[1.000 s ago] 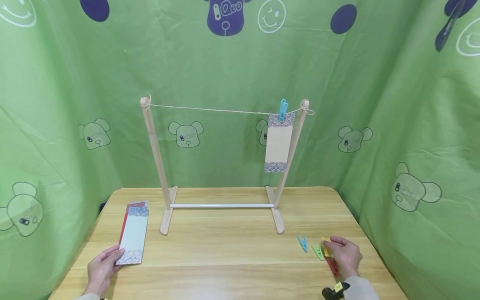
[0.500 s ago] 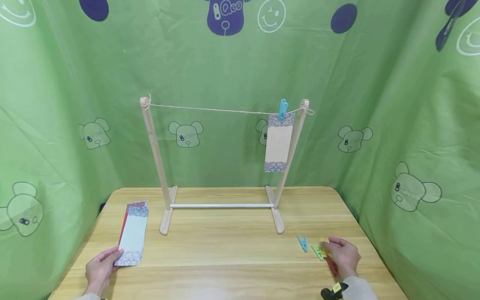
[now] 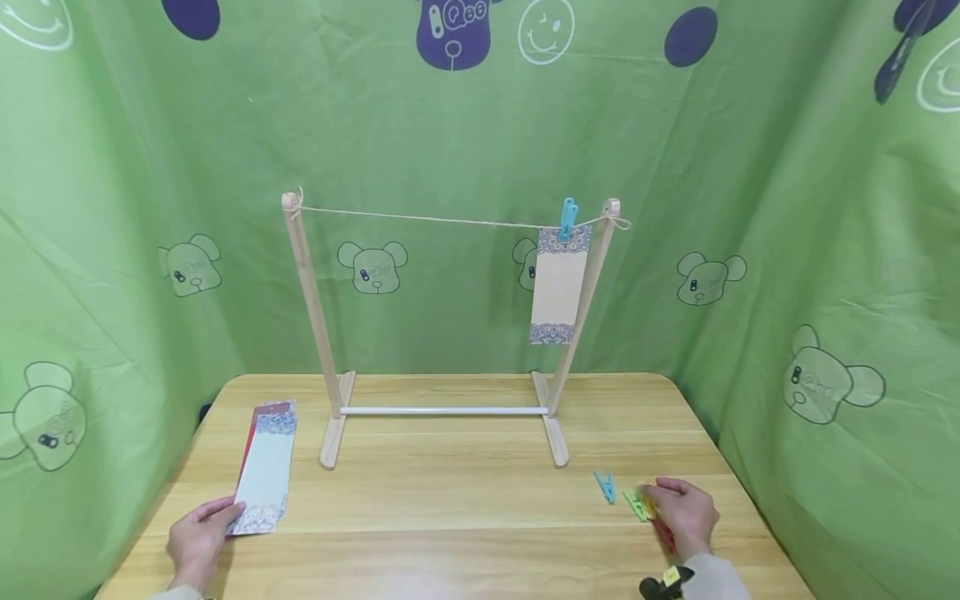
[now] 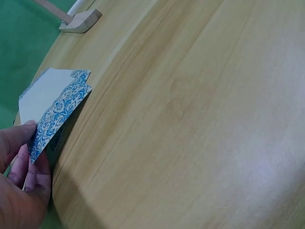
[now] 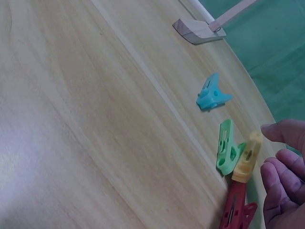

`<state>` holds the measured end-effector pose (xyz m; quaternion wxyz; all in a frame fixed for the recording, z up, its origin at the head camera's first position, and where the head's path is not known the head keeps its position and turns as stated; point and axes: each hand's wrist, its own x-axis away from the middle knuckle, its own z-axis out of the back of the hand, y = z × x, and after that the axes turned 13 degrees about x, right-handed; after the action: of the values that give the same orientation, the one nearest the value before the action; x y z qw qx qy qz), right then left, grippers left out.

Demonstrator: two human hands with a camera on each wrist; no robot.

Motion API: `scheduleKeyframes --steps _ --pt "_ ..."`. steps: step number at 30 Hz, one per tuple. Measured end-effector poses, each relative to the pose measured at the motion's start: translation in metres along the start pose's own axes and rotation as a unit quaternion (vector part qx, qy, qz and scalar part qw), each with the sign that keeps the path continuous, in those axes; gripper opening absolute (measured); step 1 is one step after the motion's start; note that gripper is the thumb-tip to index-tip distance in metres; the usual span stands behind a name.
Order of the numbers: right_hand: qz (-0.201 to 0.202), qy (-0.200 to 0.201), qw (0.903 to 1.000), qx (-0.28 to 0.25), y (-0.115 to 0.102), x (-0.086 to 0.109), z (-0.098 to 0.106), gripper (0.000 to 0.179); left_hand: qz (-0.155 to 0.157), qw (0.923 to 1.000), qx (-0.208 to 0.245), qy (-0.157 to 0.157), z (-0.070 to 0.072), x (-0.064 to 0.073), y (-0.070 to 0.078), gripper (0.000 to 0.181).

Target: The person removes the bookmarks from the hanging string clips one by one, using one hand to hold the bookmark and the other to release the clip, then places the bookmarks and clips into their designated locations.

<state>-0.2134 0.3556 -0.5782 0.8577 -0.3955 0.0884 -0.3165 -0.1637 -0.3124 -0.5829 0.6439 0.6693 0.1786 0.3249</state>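
Observation:
My left hand (image 3: 198, 533) pinches a white card with blue patterned ends (image 3: 266, 467) by its near corner. A dark red strip (image 3: 247, 450) shows from under the card's left side. In the left wrist view the thumb lies on top of the card (image 4: 52, 95) and the fingers curl below it. My right hand (image 3: 686, 512) is at a yellow clothespin (image 5: 248, 157), thumb and index fingertips at its edge. Around it are a green clothespin (image 5: 226, 145), a red clothespin (image 5: 236, 205) partly under the hand, and a light blue clothespin (image 5: 212, 95).
Behind the hands stands a wooden rack (image 3: 311, 308) with a string (image 3: 420, 218) tied between its posts. Near the right post another patterned card (image 3: 558, 283) hangs from the string by a blue clothespin (image 3: 568, 218). A green curtain (image 3: 450, 125) encloses the table (image 3: 420, 517).
My right hand has shifted slightly left and toward me, and the yellow clothespin has moved the same way. My left hand has drawn back a little with the top card.

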Motion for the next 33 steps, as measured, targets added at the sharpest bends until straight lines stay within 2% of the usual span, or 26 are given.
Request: scheduleKeyframes --steps 7,14,20,33 --pt "-0.003 0.003 1.0000 -0.002 0.000 0.001 -0.001 0.047 -0.006 0.9999 -0.011 0.004 0.001 -0.001 -0.001 0.021" --pt "0.006 0.013 0.9997 0.018 -0.001 0.001 0.001 0.045 0.008 0.9997 0.021 -0.008 0.002 -0.001 0.000 0.017" --pt "0.005 0.021 0.9994 0.028 -0.002 0.000 0.002 0.043 0.015 0.9997 0.020 -0.007 0.003 0.000 0.003 0.016" --pt "0.002 0.019 0.9997 0.014 -0.005 0.001 0.005 0.045 0.029 0.9982 0.052 -0.010 -0.002 0.002 0.010 0.016"
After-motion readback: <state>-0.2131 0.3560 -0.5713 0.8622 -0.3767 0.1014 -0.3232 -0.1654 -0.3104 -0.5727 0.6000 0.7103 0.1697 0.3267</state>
